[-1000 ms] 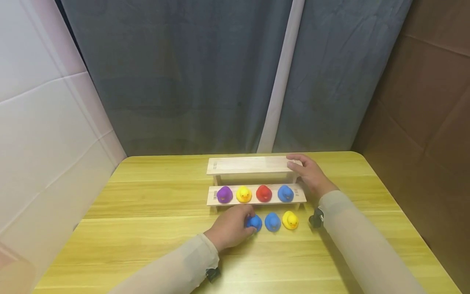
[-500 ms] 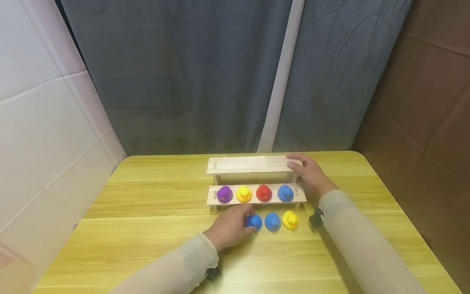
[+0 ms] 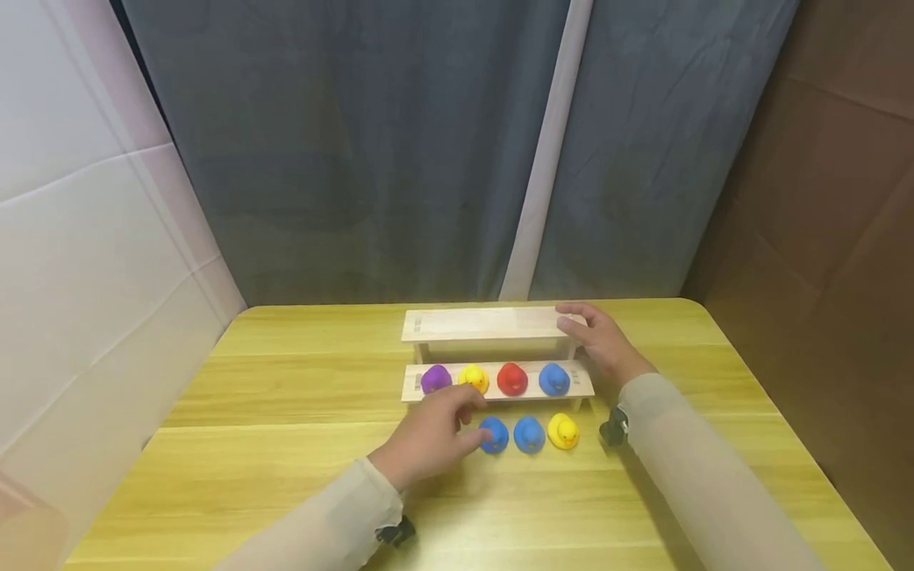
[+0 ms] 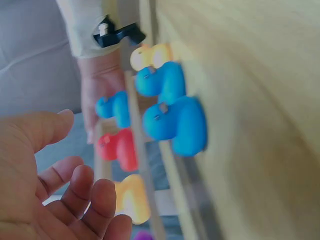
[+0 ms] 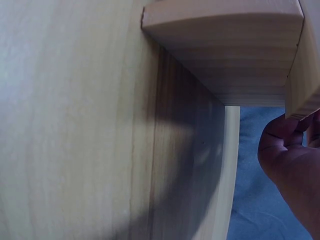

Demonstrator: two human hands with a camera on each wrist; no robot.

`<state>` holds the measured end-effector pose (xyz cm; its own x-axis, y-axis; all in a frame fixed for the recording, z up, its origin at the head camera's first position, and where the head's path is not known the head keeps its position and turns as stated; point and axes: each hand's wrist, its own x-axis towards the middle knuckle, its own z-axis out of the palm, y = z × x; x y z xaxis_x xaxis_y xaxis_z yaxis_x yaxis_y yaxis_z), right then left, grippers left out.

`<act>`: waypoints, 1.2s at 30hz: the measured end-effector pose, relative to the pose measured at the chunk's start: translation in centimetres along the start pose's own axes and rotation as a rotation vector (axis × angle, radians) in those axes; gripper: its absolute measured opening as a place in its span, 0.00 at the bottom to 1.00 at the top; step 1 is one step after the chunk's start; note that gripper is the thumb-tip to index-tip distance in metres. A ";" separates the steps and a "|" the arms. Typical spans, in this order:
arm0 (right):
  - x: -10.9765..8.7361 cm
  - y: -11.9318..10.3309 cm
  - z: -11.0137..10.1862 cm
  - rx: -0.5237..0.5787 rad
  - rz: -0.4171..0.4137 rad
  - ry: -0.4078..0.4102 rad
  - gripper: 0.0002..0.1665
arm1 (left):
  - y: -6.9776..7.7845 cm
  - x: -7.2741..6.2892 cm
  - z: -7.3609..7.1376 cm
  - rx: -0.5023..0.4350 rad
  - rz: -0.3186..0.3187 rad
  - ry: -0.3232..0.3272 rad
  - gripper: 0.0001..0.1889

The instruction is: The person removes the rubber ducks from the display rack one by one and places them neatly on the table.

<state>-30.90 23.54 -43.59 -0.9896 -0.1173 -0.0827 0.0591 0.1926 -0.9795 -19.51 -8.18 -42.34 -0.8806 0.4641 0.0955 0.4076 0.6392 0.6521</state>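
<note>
Head view shows hands point(image 3: 428, 436) forward, right one point(image 3: 603, 345) farther.

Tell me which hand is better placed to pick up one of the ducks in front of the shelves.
Probably the left hand: it holds nothing and is close beside the nearest blue duck. The right hand is farther back, holding the right end of the upper shelf.
</note>
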 end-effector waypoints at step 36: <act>-0.2 -0.5 -0.1 -0.039 0.000 0.021 0.30 | -4.8 1.3 -5.6 -0.009 -0.203 0.044 0.21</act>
<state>-30.77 23.53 -43.07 -0.9922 -0.0967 -0.0788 0.0548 0.2301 -0.9716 -23.93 -14.09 -41.12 -0.9543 0.2987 -0.0063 0.2182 0.7112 0.6683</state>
